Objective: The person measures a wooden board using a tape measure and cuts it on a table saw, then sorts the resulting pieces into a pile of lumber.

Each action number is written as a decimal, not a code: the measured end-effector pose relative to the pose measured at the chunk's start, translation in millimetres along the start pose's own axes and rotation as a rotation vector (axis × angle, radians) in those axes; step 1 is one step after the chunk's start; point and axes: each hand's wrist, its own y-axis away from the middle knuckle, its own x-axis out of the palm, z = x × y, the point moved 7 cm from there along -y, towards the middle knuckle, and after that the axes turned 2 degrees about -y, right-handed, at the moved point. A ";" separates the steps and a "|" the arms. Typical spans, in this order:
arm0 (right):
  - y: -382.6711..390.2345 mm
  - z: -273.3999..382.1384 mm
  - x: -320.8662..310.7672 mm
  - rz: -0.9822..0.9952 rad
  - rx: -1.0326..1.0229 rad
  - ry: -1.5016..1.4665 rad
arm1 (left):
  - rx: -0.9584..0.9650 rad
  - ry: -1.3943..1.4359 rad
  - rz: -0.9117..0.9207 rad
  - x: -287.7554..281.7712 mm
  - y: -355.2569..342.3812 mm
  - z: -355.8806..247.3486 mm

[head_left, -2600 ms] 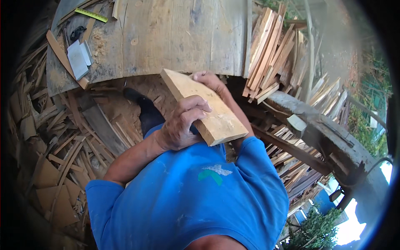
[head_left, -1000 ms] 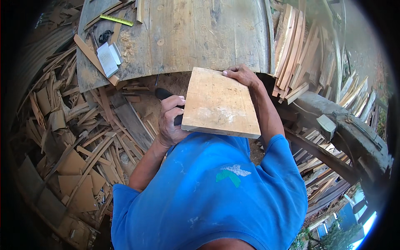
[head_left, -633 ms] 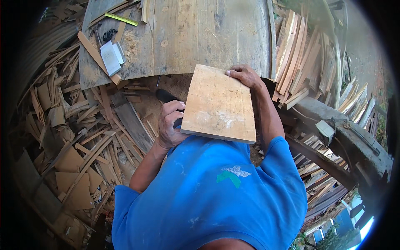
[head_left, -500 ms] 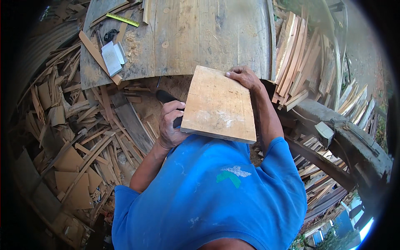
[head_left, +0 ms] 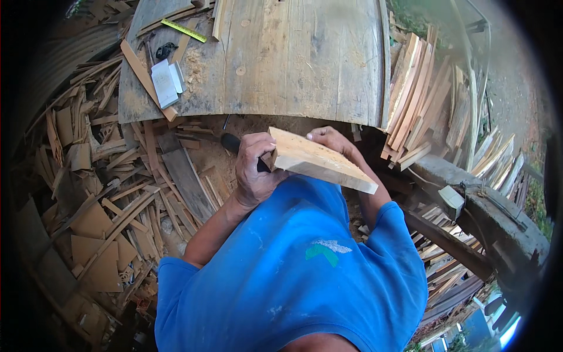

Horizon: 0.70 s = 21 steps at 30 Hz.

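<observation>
Holding the pale rectangular wooden board [head_left: 319,161] tilted just below the weathered plank workbench [head_left: 275,58], keep the right hand [head_left: 331,139] clamped on its far edge while the left hand [head_left: 253,170], closed around a black-handled tool [head_left: 240,148], steadies its near end.

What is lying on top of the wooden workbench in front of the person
On the workbench lie a yellow ruler, a white block, a small dark object, a wood strip and sawdust. Its near edge is partly covered by the board and both hands.

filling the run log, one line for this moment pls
left hand: on board, dark handle in grip | right hand: far edge of board | board: tilted, off bench
</observation>
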 end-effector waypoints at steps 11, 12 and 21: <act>17.9 -1.5 32.2 0.189 0.053 -0.025 | -0.097 0.116 0.055 4.4 -13.9 8.3; 18.7 -2.3 34.3 0.195 0.052 -0.015 | -0.098 0.115 0.053 3.5 -14.5 7.9; 17.2 3.1 37.9 0.228 0.015 0.067 | -0.386 0.197 0.109 4.2 7.9 33.2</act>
